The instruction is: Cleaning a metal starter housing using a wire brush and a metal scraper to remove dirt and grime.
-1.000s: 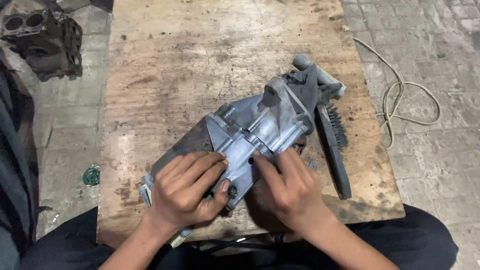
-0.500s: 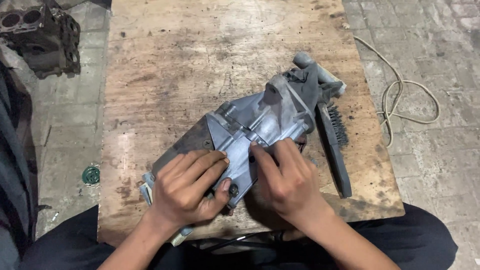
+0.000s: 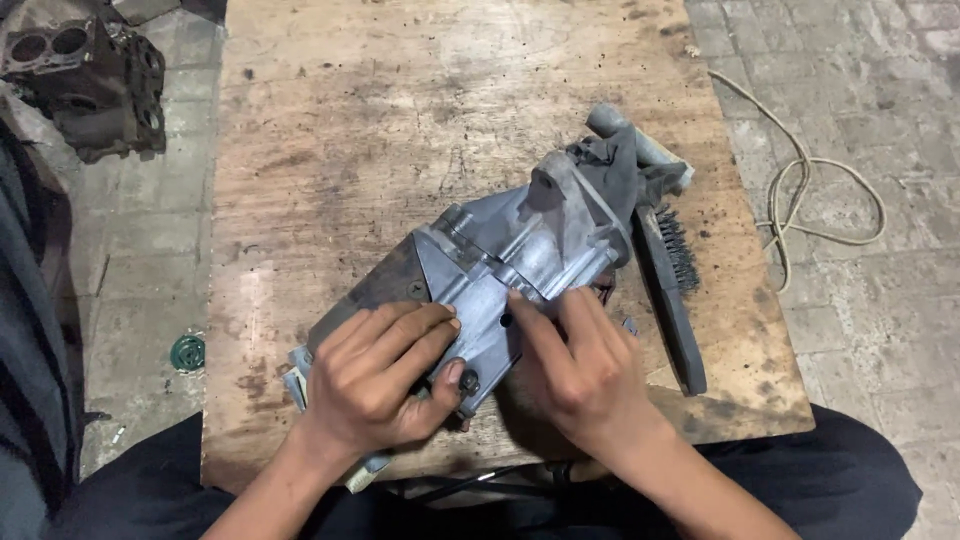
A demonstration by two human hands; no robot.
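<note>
Right hand (image 3: 580,375) crept up since 1 s ago, index tip now pressed on small dark hole in grey metal housing (image 3: 520,250). Left hand (image 3: 375,375) unchanged, clamped over housing's lower end, thumb by bolt. We read it as probing, not lifting.

Housing lies diagonal mid-board (image 3: 330,120), nose toward 1 o'clock, wire brush (image 3: 670,290) at 3 o'clock. Lower end hidden under our palms; can't tell what's beneath right fingers.

We are seeing a worn wooden board (image 3: 400,120) carrying the work | a grey metal casting (image 3: 500,270) is lying slantwise on it | a wire brush (image 3: 672,290) is lying just beside the casting's right | the board is sitting over a paved floor (image 3: 880,330).
</note>
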